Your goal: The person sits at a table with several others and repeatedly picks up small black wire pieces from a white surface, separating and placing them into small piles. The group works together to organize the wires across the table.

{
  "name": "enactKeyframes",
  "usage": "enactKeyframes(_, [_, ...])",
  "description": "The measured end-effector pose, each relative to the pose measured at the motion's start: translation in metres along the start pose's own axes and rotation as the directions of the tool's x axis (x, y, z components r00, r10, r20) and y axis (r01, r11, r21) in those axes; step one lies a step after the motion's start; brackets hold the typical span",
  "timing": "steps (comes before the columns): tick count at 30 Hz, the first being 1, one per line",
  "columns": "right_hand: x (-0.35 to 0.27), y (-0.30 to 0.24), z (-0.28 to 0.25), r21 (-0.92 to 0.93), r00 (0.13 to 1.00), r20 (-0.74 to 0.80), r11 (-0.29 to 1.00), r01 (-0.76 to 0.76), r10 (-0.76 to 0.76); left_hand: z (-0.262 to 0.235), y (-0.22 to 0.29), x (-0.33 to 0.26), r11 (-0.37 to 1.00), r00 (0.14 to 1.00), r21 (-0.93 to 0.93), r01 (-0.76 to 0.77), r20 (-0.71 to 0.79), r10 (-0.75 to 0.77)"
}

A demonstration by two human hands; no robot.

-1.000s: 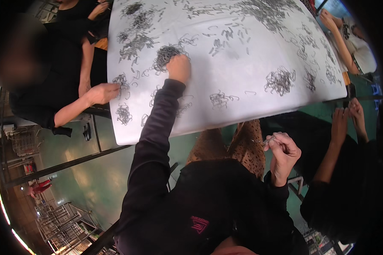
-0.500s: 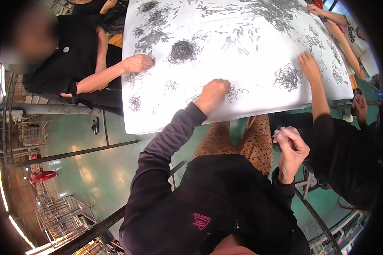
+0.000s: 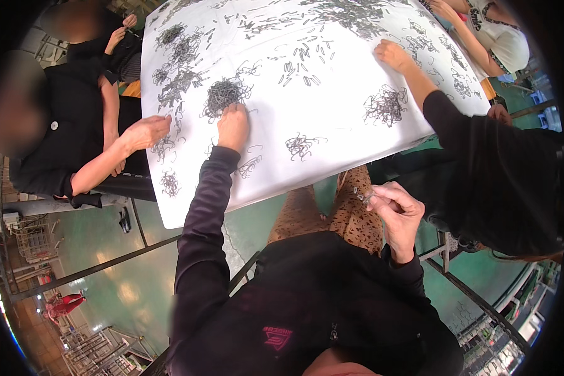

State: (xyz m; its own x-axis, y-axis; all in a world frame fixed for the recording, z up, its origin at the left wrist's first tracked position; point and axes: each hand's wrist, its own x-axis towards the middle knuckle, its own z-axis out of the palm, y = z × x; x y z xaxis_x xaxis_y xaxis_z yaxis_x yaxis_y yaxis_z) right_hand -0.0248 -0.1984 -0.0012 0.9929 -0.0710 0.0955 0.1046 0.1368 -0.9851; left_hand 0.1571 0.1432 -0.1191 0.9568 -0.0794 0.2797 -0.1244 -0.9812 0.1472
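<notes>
My left hand (image 3: 234,130) reaches over the white table, fingers bent together at the near edge of a dense pile of thin, dark, curved strips (image 3: 224,97). Its fingertips are hidden, so what they pinch cannot be seen. Off the table's near edge, above my lap, my right hand (image 3: 398,213) is closed, pinching a small bunch of thin grey looped strips (image 3: 363,195) between thumb and fingers. A smaller heap of curved strips (image 3: 301,146) lies on the tabletop between my hands.
The white-covered table (image 3: 269,172) bears several more heaps, one dark heap (image 3: 385,105) at the right. Straighter short pieces (image 3: 304,62) lie scattered beyond. Co-workers' hands work at the left (image 3: 147,133) and right (image 3: 395,55). Metal bars frame the green floor (image 3: 116,263).
My left hand has moved left and farther out, from the small near heap to the dense pile. My right hand stays off the table with its strips. The whole view has shifted.
</notes>
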Motion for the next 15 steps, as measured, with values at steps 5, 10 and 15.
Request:
enactKeyframes(5, [-0.003, 0.008, 0.001, -0.123, 0.999, -0.017, 0.991, -0.05, 0.048, -0.052, 0.069, -0.018, 0.835, 0.994, -0.542, -0.097, -0.017, 0.104])
enactKeyframes(10, [-0.005, 0.017, 0.004, -0.073, 0.995, -0.033, 0.992, -0.101, 0.098, -0.114, 0.167, -0.085, 0.388, 0.945, -0.897, 0.211, 0.288, 0.153])
enactKeyframes(15, [-0.008, 0.018, 0.007, -0.045, 0.998, -0.057, 0.998, -0.045, 0.042, -0.126, 0.206, -0.101, 0.441, 0.972, -0.892, -0.093, 0.015, 0.235])
